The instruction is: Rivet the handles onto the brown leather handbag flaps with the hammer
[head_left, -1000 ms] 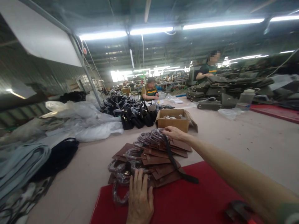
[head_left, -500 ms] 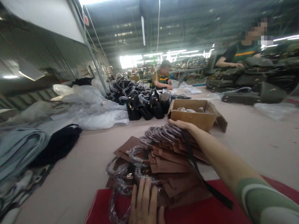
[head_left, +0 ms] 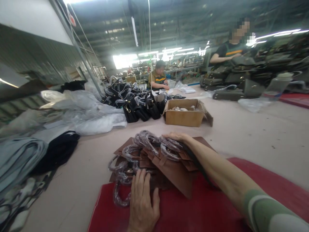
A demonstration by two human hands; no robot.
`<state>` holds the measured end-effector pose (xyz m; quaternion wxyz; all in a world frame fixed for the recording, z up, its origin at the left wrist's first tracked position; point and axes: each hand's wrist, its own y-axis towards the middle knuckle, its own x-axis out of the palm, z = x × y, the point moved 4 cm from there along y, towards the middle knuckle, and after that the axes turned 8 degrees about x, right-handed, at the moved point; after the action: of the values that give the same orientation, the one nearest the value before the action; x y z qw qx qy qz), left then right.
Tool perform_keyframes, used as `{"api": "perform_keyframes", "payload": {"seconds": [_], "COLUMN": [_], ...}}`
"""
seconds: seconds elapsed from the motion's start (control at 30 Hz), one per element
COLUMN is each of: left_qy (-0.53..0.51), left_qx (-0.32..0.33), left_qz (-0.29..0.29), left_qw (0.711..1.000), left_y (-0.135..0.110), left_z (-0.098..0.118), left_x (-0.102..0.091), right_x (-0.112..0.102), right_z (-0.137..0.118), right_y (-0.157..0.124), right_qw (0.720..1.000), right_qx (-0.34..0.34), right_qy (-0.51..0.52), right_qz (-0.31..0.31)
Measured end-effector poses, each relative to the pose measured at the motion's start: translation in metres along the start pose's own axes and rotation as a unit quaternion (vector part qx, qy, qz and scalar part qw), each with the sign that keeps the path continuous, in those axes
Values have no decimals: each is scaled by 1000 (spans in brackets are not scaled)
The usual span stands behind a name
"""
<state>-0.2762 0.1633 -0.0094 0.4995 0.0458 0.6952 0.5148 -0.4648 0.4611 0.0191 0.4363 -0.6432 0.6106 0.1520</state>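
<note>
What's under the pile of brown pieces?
Red mat under the near side, pale tabletop under the far side. The brown pieces cover the middle; can't see beneath.

One head-worn camera looked forward and down across the pale worktable from above the red mat. The left hand showed close up, low in view; the right hand reached in from the lower right, slightly farther off. The cardboard box stood at middle depth, and the view ran on past two co-workers to the fluorescent tubes overhead.
</note>
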Motion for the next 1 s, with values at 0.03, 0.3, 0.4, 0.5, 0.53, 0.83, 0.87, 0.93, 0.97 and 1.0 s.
{"api": "perform_keyframes", "payload": {"seconds": [0.03,0.3,0.4,0.5,0.53,0.83,0.87,0.93,0.97,1.0], "left_qy": [-12,-136,-178,-151,-126,-76,-74,-67,-65,-65], "left_qx": [-12,-153,-227,-183,-164,91,109,107,98,90], "left_qz": [7,61,0,-32,-27,-43,-67,-119,-141,-159], "left_qw": [1000,977,958,971,978,992,989,985,983,981], "left_y": [-1,-25,-35,-45,-50,-54,-52,-49,-48,-48], "left_z": [-1,-19,-22,-19,-18,41,47,53,54,53], "left_x": [-2,-3,-10,-33,-44,-104,-98,-82,-74,-67], "right_x": [8,53,57,59,60,41,39,36,35,34], "right_z": [-1,-10,-12,-12,-12,7,12,27,35,43], "right_y": [-14,-126,-151,-161,-161,-172,-177,-189,-196,-203], "right_qw": [1000,995,991,985,982,963,963,964,964,965], "right_qx": [-6,-83,-99,-104,-101,-55,-51,-43,-41,-39], "right_qy": [0,16,-1,-12,-14,-43,-52,-69,-76,-82], "right_qz": [0,60,95,140,157,262,261,255,250,244]}}
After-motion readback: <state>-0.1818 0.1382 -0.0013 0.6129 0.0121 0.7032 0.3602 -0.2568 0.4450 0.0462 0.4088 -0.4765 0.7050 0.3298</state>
